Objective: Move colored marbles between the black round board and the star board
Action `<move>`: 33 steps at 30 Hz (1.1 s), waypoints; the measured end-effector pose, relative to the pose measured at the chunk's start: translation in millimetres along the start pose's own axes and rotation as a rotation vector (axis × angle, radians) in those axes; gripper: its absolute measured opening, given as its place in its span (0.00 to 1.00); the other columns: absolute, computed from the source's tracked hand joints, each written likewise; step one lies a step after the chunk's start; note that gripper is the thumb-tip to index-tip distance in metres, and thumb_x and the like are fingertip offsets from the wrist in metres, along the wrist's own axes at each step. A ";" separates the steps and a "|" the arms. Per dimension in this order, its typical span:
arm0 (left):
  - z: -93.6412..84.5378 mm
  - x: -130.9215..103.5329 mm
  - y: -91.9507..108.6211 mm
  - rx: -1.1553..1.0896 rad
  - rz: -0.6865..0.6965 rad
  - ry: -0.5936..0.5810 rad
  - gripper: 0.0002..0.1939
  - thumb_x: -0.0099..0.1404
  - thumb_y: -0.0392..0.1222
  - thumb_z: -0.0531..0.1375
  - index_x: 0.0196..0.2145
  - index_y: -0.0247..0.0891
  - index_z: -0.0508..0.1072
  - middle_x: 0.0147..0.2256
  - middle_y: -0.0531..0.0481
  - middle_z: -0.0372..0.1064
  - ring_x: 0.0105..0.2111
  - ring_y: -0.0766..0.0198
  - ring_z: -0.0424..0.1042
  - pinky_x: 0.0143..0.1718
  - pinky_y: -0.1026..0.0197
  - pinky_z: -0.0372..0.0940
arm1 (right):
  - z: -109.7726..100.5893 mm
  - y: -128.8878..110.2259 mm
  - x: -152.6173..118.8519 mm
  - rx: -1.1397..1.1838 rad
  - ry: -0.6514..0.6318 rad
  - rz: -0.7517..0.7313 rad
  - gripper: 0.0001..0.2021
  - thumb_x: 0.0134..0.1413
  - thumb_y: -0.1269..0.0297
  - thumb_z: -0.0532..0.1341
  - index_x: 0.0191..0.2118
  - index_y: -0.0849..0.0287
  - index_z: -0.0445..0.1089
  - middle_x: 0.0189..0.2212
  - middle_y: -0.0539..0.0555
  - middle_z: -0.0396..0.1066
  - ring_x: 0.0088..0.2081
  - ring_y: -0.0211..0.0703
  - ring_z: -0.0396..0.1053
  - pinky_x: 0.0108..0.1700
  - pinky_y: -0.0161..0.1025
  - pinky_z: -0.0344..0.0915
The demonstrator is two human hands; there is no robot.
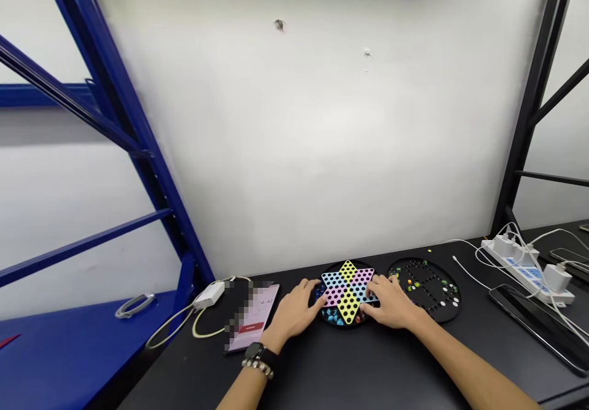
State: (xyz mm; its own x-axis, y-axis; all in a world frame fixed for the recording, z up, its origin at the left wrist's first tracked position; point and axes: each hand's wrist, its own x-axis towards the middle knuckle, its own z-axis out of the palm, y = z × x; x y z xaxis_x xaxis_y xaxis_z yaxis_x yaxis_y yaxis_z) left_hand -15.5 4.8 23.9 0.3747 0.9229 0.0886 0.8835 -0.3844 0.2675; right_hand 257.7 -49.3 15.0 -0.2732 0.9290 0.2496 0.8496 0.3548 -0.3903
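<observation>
A star-shaped Chinese checkers board point(348, 291) with black holes, in yellow, pink and light blue, lies over a round black tray point(343, 326). Coloured marbles point(332, 316) show in the gaps between the star's points. My left hand point(295, 307) is at the left side, its thumb on the pink point and its fingers curved toward the tray's rim. On the right, my right hand point(391, 302) grips the board around its blue point, thumb low and fingers above. Its fingertips partly cover that point. A dark watch point(258, 351) and a bead bracelet are on my left wrist.
A second round black tray point(430, 318) with scattered marbles and white pieces stands right of the board. Farther right are a power strip point(529, 272) with chargers and cables, and a black phone point(538, 327). A tablet point(253, 318) lies left; a white wall point(331, 152) stands behind.
</observation>
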 end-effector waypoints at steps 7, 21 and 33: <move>6.4 1.9 16.8 0.034 -0.010 -0.049 0.26 0.72 0.55 0.46 0.62 0.43 0.62 0.53 0.44 0.66 0.49 0.52 0.73 0.48 0.55 0.65 | 0.4 -6.0 1.4 0.135 -0.054 -0.024 0.11 0.57 0.56 0.61 0.29 0.57 0.67 0.26 0.49 0.70 0.30 0.39 0.63 0.37 0.37 0.54; 19.3 36.0 34.8 0.318 -0.017 -0.063 0.20 0.75 0.42 0.41 0.51 0.35 0.67 0.46 0.36 0.71 0.44 0.47 0.76 0.44 0.49 0.66 | 1.6 -8.1 2.0 0.131 -0.056 -0.071 0.10 0.57 0.59 0.61 0.28 0.57 0.69 0.25 0.48 0.70 0.28 0.37 0.61 0.33 0.34 0.51; 13.7 32.4 31.5 0.307 -0.005 -0.043 0.26 0.74 0.49 0.43 0.38 0.38 0.80 0.42 0.38 0.78 0.43 0.49 0.77 0.43 0.53 0.65 | 1.1 -8.7 0.4 0.157 -0.045 -0.075 0.10 0.55 0.61 0.60 0.25 0.57 0.65 0.23 0.48 0.67 0.26 0.36 0.59 0.32 0.34 0.49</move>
State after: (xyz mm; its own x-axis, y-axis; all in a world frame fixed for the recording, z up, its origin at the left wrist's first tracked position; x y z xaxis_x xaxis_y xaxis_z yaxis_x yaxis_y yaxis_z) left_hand 28.3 22.3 22.1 0.3763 0.9254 0.0455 0.9264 -0.3749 -0.0353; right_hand 249.7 -51.9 17.5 -0.3562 0.9017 0.2449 0.7461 0.4323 -0.5064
